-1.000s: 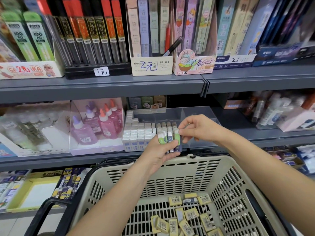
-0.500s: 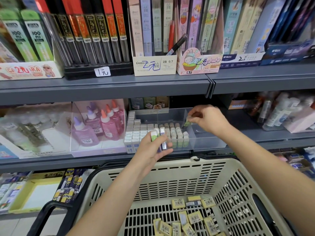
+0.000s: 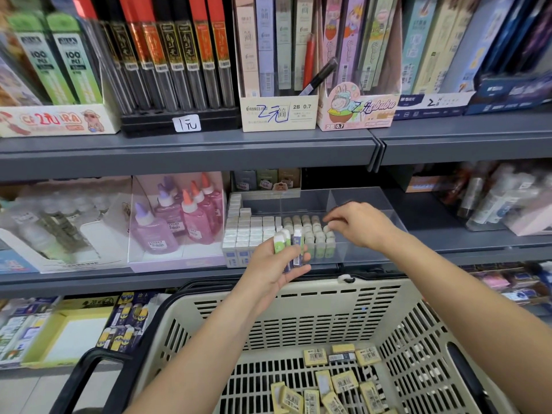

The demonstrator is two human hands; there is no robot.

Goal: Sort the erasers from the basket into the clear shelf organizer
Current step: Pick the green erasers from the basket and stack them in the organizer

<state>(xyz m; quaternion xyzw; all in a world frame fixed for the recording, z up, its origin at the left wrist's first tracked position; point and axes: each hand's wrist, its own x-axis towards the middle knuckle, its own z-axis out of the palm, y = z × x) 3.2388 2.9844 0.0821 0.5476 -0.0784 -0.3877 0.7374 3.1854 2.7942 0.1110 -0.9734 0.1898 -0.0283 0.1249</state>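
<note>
A stationery shop: grey shelves (image 3: 185, 156) of priced pencil-lead boxes (image 3: 277, 115), glue bottles (image 3: 155, 228), a shopping basket (image 3: 298, 312).

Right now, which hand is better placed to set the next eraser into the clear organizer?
The right hand. It hovers over the clear organizer, pinching an eraser at the end of the row. The left hand, lower and in front, grips a bundle of erasers, so it can only supply them.

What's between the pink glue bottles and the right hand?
Head view: rows of upright erasers packed in the clear organizer, from its left wall across to the right hand.
</note>
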